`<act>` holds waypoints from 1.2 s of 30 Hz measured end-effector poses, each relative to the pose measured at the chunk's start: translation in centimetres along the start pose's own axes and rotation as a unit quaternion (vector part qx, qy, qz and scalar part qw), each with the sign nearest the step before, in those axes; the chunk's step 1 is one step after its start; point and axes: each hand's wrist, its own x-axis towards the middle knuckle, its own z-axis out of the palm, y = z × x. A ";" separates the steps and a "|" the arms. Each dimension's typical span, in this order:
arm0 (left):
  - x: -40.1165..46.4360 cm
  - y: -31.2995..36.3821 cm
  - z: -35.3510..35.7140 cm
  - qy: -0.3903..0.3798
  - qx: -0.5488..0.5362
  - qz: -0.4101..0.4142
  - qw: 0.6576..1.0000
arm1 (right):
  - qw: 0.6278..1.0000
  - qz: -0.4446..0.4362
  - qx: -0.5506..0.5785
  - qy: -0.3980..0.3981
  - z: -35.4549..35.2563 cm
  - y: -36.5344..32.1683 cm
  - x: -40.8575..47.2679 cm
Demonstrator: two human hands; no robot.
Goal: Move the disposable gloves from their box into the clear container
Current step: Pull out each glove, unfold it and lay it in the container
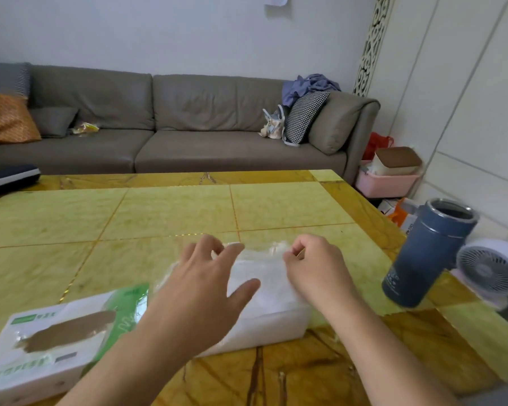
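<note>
Clear plastic forms the container [276,323], which sits on the table [165,212] near its front edge, between the two forearms. It is packed with a whitish, filmy mass of gloves [264,276] that rises to its top; single gloves cannot be told apart in the blur.

Over the container's left part is the left hand [206,288], fingers spread and nearly straight, thumb pointing right across the gloves. It holds nothing that can be seen; whether its fingertips touch the film at the far rim is unclear. At the far right corner the right hand [314,268] has its fingers curled in, thumb and forefinger pinched together on a thin bit of the film.

Just left of the container lies the box [50,344], flat on the table, white with green print and a green end. Its long top slot shows brown inside. The box's green end is close against the container, partly hidden by the left forearm.

Right of the container, well apart, a dark blue flask [428,253] stands open-topped at the table's right edge. Beside it, off the edge, is a small white fan [493,268].

Beyond the table runs a grey sofa [188,124] with cushions, an orange one at the left. A pink basket [387,180] sits past the sofa's right arm.
</note>
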 end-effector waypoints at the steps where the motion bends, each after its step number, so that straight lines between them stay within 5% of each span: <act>1: 0.6 -0.3 0.5 -0.045 0.028 -0.016 0.998 | 1.000 -0.006 -0.021 0.002 -0.2 0.2 0.0; 6: 1.7 -1.0 1.1 -0.172 0.078 -0.058 0.980 | 0.991 -0.031 -0.132 0.003 -0.5 0.4 -0.1; 14: 3.9 -0.1 1.9 -0.242 0.125 -0.089 0.958 | 0.976 -0.026 -0.215 -0.017 -0.6 -0.6 -0.4; 18: 4.0 0.3 2.3 -0.239 0.139 -0.082 0.958 | 0.972 -0.131 -0.195 0.003 -1.2 -2.5 -1.5; 20: 4.0 0.3 2.3 -0.232 0.140 -0.079 0.959 | 0.974 -0.172 -0.136 -0.050 -1.5 -3.5 -2.1; 25: 3.3 0.0 1.9 -0.227 0.116 -0.070 0.964 | 0.945 -0.121 -0.208 -0.219 -0.2 -2.9 -2.5; 31: 1.2 1.8 -0.1 -0.092 0.245 0.025 0.965 | 0.912 -0.108 -0.299 -0.259 0.5 -3.7 -1.5; 36: 2.4 0.9 0.8 -0.125 0.203 -0.009 0.971 | 0.912 -0.114 -0.302 -0.254 0.8 -3.8 -1.9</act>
